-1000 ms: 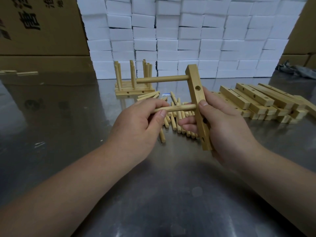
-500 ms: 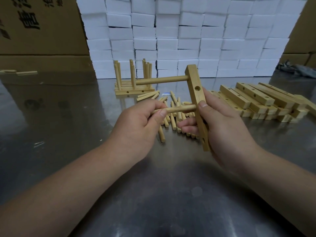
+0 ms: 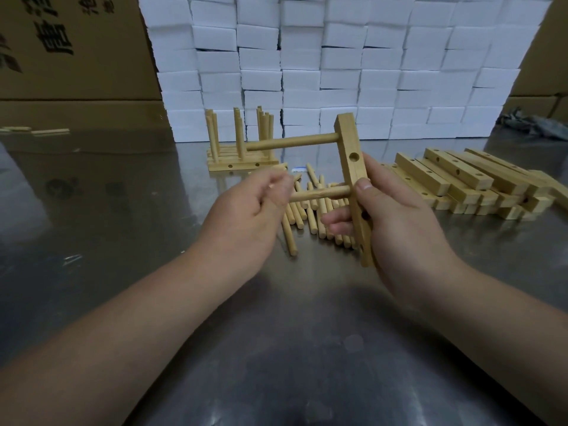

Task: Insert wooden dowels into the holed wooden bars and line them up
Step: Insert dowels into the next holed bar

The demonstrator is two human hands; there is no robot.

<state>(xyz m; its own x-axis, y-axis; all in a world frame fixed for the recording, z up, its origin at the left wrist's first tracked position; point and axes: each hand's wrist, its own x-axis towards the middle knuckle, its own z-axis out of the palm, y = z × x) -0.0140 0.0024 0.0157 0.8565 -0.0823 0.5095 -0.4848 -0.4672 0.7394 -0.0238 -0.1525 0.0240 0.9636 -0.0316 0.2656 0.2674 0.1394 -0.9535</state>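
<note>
While the right hand [image 3: 396, 216] clamps the bar [image 3: 353, 167] steady for insertion, the grip of the left hand [image 3: 249, 207], at the 9 o'clock end of the dowel [image 3: 322, 193], is blurred and indeterminate.

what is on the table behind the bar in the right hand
A pile of loose dowels lies on the steel table behind the bar. The bar and right hand cover the pile's right part.

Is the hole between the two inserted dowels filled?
No, the hole in the bar, between upper dowel and lower dowel, is empty.
</note>
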